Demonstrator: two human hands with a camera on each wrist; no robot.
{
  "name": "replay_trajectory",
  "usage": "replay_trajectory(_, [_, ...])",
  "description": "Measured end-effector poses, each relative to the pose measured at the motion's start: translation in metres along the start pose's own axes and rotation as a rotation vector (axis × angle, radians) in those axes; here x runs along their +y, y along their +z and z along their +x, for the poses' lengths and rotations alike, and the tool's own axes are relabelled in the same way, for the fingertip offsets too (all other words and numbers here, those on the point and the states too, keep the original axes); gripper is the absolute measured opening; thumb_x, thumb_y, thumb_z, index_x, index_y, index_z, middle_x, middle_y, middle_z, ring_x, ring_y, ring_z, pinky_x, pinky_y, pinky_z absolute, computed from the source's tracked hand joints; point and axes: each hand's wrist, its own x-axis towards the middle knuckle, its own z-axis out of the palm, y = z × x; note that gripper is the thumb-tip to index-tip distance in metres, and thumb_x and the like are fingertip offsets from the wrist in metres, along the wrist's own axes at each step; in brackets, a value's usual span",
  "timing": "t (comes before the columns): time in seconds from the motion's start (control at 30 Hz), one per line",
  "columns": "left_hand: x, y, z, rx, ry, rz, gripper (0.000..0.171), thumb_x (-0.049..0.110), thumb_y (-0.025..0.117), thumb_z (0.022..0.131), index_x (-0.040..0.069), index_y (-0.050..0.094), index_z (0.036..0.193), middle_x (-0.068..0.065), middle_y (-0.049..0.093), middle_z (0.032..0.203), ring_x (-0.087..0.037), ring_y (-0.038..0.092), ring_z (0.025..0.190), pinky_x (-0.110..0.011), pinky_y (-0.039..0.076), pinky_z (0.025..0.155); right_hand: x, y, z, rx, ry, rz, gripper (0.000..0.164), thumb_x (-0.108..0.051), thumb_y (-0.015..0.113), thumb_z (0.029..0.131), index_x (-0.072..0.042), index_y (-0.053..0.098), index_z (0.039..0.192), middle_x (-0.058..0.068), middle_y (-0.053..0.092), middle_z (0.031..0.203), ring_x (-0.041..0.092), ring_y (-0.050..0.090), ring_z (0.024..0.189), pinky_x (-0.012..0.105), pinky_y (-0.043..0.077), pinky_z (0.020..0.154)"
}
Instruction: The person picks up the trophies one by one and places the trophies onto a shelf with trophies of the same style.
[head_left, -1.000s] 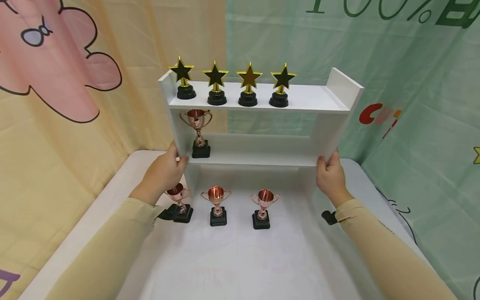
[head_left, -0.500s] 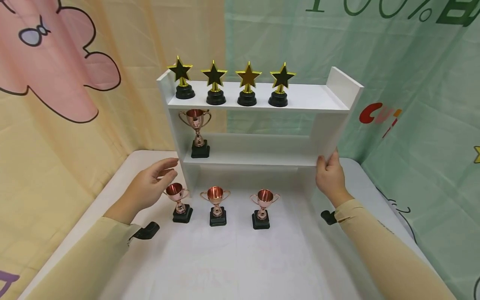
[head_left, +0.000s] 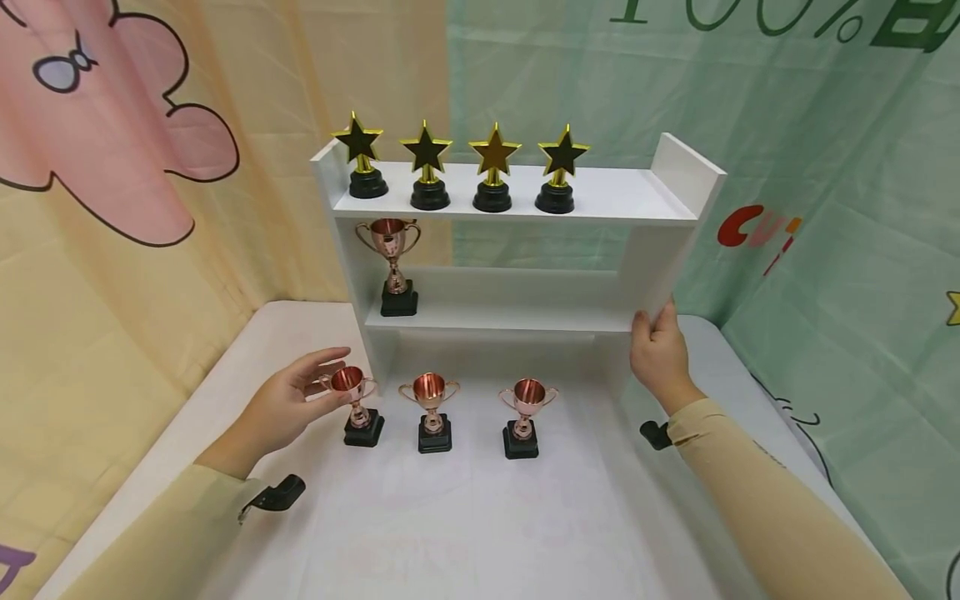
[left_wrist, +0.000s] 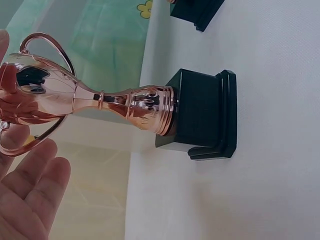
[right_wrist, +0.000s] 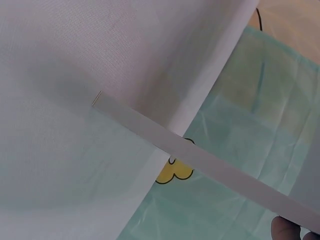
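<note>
My left hand (head_left: 273, 412) is at the leftmost small rose-gold trophy cup (head_left: 363, 429). Thumb and fingers lie either side of its bowl, still spread. In the left wrist view, loose fingers (left_wrist: 37, 187) hover by one handle of the trophy cup (left_wrist: 202, 110), whose black base stands on the white cloth. Over at the right, my right hand (head_left: 662, 358) grips the side panel of a white shelf unit (head_left: 517, 317); the right wrist view catches just its fingertips (right_wrist: 285, 229) at the panel's edge (right_wrist: 220, 172).
Two more small trophy cups, a middle one (head_left: 433, 435) and a right one (head_left: 521, 440), stand on the white tablecloth (head_left: 480, 525). A taller cup (head_left: 399, 300) occupies the middle shelf's left end. Several gold star trophies (head_left: 492, 197) line the top shelf. Printed curtains (head_left: 825, 167) hang behind.
My left hand has let go of the shelf unit's left side and come down to the leftmost small trophy cup. The right hand keeps its hold on the shelf.
</note>
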Motion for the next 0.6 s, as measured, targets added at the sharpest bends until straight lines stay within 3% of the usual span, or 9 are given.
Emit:
replay_trajectory(0.13, [-0.0032, 0.0032, -0.0012, -0.012, -0.003, -0.047, 0.061, 0.020, 0.080, 0.095, 0.011, 0.056, 0.151, -0.017, 0.069, 0.137, -0.009, 0.070, 0.110, -0.014, 0.055, 0.091, 0.0004, 0.0004, 0.0000, 0.010, -0.002, -0.002, 0.055, -0.024, 0.039, 0.113, -0.014, 0.025, 0.166, 0.028, 0.049, 0.156, 0.044, 0.045, 0.147, 0.064, 0.035, 0.119])
replay_trajectory(0.23, [-0.0044, 0.0051, -0.0017, -0.014, 0.005, -0.094, 0.060, 0.014, 0.080, 0.095, 0.009, 0.056, 0.150, -0.020, 0.069, 0.134, 0.002, 0.068, 0.100, -0.014, 0.057, 0.085, -0.0002, 0.0006, -0.0001, 0.014, 0.001, -0.007, 0.055, -0.025, 0.039, 0.113, -0.013, 0.026, 0.165, 0.028, 0.050, 0.156, 0.044, 0.045, 0.147, 0.065, 0.036, 0.119])
replay_trajectory(0.37, [-0.0053, 0.0070, -0.0013, -0.012, 0.005, -0.130, 0.058, 0.009, 0.079, 0.094, 0.006, 0.057, 0.148, -0.021, 0.067, 0.134, 0.001, 0.068, 0.094, -0.015, 0.058, 0.081, -0.0003, 0.0005, -0.0006, 0.002, 0.010, -0.007, 0.056, -0.027, 0.037, 0.113, -0.015, 0.023, 0.166, 0.027, 0.049, 0.156, 0.044, 0.044, 0.148, 0.065, 0.035, 0.119])
replay_trajectory(0.6, [-0.0079, 0.0091, 0.0015, -0.002, 0.020, -0.092, 0.054, 0.007, 0.077, 0.095, 0.003, 0.059, 0.146, -0.021, 0.070, 0.132, 0.001, 0.067, 0.093, -0.016, 0.057, 0.080, -0.0007, 0.0001, -0.0006, -0.003, 0.008, -0.004, 0.056, -0.028, 0.037, 0.113, -0.015, 0.024, 0.166, 0.026, 0.049, 0.156, 0.043, 0.045, 0.148, 0.065, 0.036, 0.118])
